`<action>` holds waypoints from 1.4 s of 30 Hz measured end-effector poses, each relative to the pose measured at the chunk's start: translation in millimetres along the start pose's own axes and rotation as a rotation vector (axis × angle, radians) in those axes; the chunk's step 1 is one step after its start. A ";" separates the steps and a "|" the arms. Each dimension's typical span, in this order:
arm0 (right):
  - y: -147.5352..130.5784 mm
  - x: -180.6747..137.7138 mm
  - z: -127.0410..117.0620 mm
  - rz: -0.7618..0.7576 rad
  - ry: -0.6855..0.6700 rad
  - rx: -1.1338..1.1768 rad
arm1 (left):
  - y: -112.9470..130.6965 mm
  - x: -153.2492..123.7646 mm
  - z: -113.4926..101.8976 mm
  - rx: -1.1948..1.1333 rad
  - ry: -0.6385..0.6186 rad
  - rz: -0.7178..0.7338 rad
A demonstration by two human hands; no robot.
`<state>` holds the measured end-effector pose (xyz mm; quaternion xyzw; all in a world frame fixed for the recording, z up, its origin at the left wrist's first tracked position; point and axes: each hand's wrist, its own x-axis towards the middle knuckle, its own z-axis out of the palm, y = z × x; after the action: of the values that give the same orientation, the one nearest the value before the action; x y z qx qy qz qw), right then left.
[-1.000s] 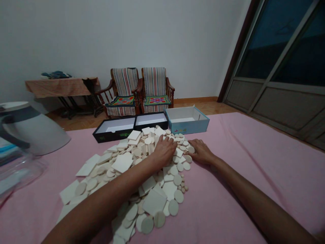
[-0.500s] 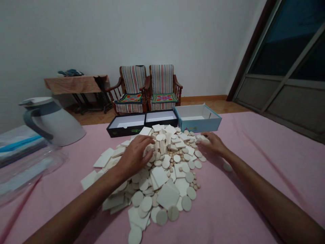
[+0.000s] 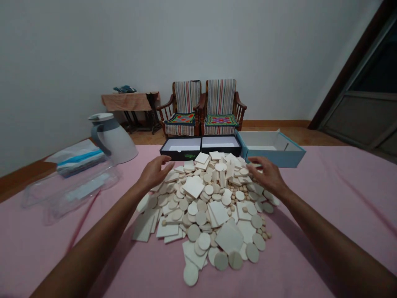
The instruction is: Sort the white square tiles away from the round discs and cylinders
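Two hands [image 3: 154,171], three boxes [image 3: 273,154], two chairs [image 3: 185,108]

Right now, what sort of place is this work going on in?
Most likely a living room in a home: two striped wooden armchairs stand against a plain wall, beside a small cloth-covered table, and a jug sits on the pink cloth with the pile of pale pieces.

We log one heap of pale cream flat wooden pieces [image 3: 211,207], squares and round discs mixed, lying loose on the pink cloth [image 3: 341,186]. Sizes vary (from large square tiles down to tiny discs at the right edge). The pieces overlap. Most lie flat, and several stand tilted or on edge at the far crest. Single round discs [image 3: 190,274] fringe the near edge.
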<state>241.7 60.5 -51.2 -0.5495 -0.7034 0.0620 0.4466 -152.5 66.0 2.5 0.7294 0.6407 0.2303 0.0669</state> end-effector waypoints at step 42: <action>34.1 -50.0 9.2 0.113 0.040 0.025 | -37.0 28.6 34.4 -0.168 -0.402 -0.455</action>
<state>259.7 36.1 -104.4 -0.5837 -0.6615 0.0847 0.4631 -169.4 106.8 -35.4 0.5902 0.7400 0.1129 0.3022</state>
